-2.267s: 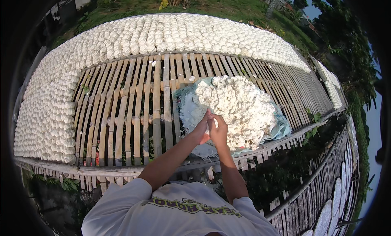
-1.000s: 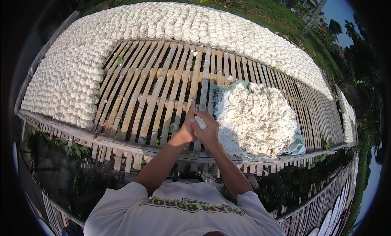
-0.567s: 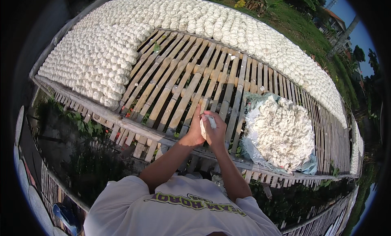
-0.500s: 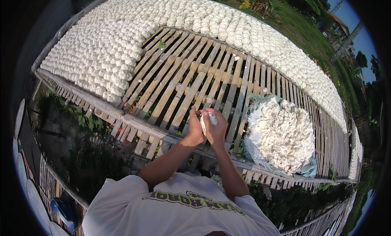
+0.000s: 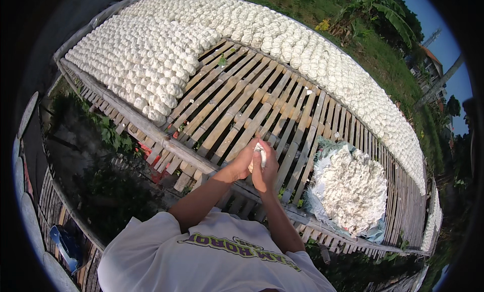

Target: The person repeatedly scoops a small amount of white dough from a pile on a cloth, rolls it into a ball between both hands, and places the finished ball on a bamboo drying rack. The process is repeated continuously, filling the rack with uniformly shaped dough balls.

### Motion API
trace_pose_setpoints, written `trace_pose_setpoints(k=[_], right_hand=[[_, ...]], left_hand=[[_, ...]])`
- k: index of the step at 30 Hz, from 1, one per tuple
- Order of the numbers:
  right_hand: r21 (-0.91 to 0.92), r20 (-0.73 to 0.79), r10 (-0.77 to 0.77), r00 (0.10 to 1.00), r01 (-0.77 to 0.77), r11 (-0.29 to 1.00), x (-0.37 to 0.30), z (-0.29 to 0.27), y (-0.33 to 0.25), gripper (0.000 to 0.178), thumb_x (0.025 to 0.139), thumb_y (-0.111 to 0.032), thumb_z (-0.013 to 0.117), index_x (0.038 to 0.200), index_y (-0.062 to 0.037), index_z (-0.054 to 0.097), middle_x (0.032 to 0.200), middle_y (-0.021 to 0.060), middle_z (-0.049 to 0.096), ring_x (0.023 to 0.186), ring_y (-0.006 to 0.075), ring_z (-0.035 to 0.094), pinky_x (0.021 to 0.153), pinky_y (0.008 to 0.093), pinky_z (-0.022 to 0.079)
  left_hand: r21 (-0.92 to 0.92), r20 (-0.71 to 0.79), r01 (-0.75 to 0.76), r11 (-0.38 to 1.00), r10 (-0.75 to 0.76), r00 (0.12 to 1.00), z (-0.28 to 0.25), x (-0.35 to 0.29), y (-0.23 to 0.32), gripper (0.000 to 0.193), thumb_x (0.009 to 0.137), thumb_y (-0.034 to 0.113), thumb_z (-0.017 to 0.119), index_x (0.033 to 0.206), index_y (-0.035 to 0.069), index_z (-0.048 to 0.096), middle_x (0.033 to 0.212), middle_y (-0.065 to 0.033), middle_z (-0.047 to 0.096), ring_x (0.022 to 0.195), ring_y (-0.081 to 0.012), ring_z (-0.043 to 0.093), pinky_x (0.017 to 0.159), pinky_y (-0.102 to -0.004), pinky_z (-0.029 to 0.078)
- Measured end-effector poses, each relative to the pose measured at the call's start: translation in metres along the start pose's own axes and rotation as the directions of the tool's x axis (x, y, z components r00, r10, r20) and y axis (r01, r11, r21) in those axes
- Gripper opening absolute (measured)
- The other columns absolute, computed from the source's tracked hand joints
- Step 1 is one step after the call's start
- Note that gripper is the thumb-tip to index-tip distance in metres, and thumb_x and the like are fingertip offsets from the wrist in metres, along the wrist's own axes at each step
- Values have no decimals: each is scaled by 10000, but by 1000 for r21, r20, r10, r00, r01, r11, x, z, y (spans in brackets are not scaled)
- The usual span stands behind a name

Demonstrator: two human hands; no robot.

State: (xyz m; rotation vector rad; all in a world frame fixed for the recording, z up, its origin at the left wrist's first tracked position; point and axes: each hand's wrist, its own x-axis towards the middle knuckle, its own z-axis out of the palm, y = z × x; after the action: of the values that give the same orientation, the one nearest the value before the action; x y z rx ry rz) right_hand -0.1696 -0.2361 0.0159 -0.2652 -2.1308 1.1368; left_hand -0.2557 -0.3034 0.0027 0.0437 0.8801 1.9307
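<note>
Both hands are cupped together over the near edge of a bamboo slat rack [image 5: 229, 123]. Between the palms sits a lump of white dough-like material [image 5: 259, 153], mostly covered by the fingers. My left hand [image 5: 244, 160] is wrapped round it from the left, and my right hand [image 5: 266, 167] closes over it from the right. To the right, a heap of loose, crumbly white material [image 5: 353, 188] of the same look rests on a blue-green woven sack [image 5: 318, 203]. Rows of white rounded lumps [image 5: 141, 65] cover the rack's left and far parts.
A bamboo pole [image 5: 194, 163] runs along the rack's near edge. Gaps show between the slats. A blue object [image 5: 66, 247] lies at the lower left, beside another bamboo rack [image 5: 50, 216]. Grass [image 5: 302, 9] and a banana plant [image 5: 375, 12] stand beyond the far edge.
The view has shifted, so the rack sits lower and further right in the picture. My hands have stayed together around the white lump, their grip turned slightly.
</note>
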Motion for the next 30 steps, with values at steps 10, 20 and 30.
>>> trace_pose_setpoints(k=[10,20,30], right_hand=[[95,-107,131,986,-121,988,6,17,14,344,967,-222,779,1210,7,697,1086,166,727,981,242,692,889,394,537],[149,-181,252,951,-226,963,27,19,6,353,987,-264,773,1188,20,708,1061,130,753,927,210,714,810,336,561],[236,10,72,997,-72,969,31,11,11,373,953,-246,791,1212,9,706,1054,115,740,952,171,697,828,335,556]], left_hand=[[54,-270,-171,984,180,946,-12,15,-15,732,1088,699,325,1309,57,596,1134,-90,667,996,-199,658,922,-375,545],[-285,-217,-149,947,88,972,-12,38,-20,621,1073,653,413,1143,83,647,1078,-88,697,959,-233,689,872,-405,566],[-221,110,172,960,-150,982,-18,30,16,641,1088,630,365,1240,74,647,1111,-115,703,1094,-286,696,1011,-453,537]])
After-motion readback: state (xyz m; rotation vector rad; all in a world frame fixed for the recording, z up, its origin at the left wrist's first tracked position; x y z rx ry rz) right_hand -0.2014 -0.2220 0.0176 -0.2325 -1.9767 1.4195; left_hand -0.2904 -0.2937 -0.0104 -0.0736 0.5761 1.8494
